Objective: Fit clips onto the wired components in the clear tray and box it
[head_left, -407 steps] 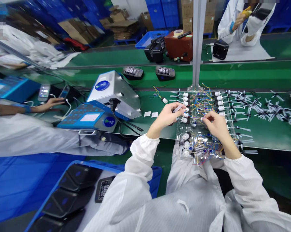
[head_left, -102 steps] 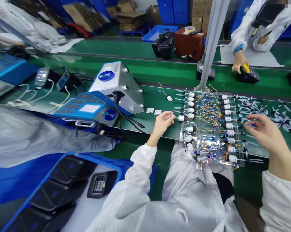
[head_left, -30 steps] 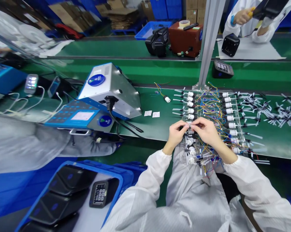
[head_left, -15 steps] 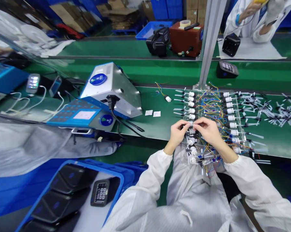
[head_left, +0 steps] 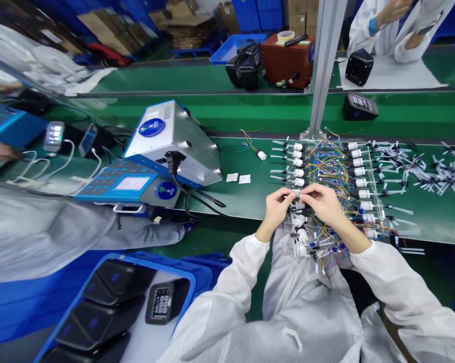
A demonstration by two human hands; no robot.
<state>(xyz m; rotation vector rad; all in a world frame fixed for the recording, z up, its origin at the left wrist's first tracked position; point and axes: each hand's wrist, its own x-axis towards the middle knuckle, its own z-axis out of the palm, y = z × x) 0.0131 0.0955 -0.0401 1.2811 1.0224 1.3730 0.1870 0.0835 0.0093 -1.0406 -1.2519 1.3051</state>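
In the head view, the left hand (head_left: 278, 207) and right hand (head_left: 325, 204), well apart a few seconds ago, are now together and have hardly moved over the last half second, so the work seems centred on one piece. Each hand's thumb and forefinger are almost closed, pinching a small white part (head_left: 297, 195), mostly hidden between them. It is at the left row of white-and-black fittings (head_left: 298, 172), over the desk (head_left: 242, 200).

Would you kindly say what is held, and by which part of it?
The left hand and right hand pinch a small, mostly hidden whitish part, apparently at opposite ends.
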